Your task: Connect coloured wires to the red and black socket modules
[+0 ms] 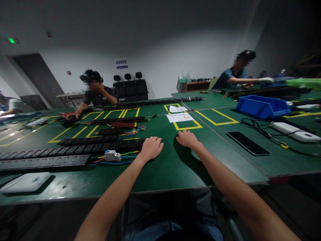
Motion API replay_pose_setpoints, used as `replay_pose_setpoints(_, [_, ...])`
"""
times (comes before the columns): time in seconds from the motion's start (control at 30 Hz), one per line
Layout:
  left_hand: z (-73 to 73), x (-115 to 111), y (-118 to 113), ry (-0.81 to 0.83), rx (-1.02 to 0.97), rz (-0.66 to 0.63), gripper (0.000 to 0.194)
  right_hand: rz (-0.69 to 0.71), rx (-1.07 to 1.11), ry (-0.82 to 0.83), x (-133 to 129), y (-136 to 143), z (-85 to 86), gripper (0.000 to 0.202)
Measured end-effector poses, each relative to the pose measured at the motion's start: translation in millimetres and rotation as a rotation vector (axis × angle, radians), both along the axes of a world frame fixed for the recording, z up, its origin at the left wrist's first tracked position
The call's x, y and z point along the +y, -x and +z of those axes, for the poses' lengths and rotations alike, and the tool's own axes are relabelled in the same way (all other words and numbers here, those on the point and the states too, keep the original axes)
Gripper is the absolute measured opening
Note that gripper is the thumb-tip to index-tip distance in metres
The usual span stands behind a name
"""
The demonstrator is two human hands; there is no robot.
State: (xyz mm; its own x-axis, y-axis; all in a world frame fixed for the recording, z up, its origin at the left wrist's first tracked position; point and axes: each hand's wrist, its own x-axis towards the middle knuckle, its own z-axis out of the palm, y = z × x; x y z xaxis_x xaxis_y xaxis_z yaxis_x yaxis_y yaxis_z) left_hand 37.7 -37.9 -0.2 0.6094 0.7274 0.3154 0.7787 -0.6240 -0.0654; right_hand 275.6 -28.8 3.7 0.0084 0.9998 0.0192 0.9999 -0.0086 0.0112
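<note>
My left hand [151, 147] rests on the green table [160, 174], its fingers curled, beside the right end of a black socket strip [132, 145]. Whether it holds anything is hidden. My right hand [187, 138] lies on the table with fingers curled in, below the yellow-taped rectangle; its palm side cannot be seen. Left of my left hand is a white breaker [112, 155] with coloured wires. A grey socket strip [50, 161] runs to the left edge. White paper sheets [179, 117] lie beyond my hands. To the right is a black phone [247, 143].
A blue bin [262, 106] stands at the right, near a white power bank [296, 131] with black cables. Another white device [26, 182] lies at the front left. Co-workers sit across the table, one at left and one at right.
</note>
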Motion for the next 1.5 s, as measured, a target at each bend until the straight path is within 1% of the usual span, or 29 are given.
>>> replay_pose_setpoints(1.5, [0.6, 0.2, -0.3, 0.015, 0.001, 0.003, 0.037, -0.001, 0.006, 0.000, -1.7, 0.7, 0.6, 0.044])
